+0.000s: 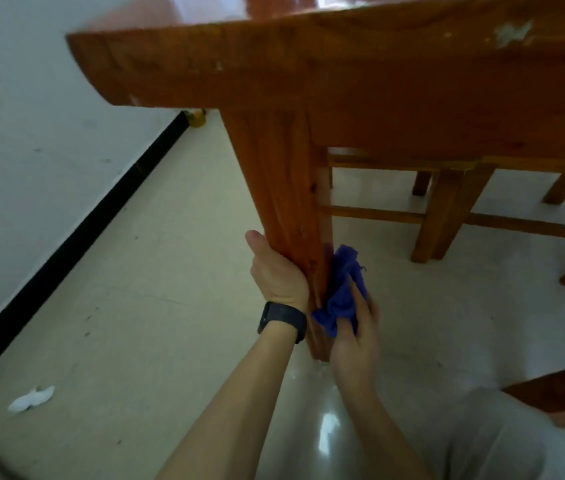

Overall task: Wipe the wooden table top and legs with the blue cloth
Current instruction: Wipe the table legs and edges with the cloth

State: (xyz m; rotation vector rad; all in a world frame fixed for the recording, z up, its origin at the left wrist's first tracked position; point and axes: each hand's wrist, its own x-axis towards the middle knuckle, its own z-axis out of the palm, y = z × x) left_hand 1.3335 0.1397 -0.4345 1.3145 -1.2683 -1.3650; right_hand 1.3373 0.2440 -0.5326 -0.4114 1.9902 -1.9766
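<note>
Pale floor (170, 271); left hand (279, 271) clasped round table leg (281, 188), right hand (357, 337) gripping blue cloth (341, 292) against it.

White wall (32, 98), glossy floor (142, 306), perhaps stools (443, 216)

Blue cloth (341, 292), orange-brown table leg (284, 199), black wristband (283, 320), cream floor (170, 271)

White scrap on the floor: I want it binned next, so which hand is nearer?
Left. The left hand grips the leg on the scrap side; the right hand holds the cloth beyond the leg.
</note>
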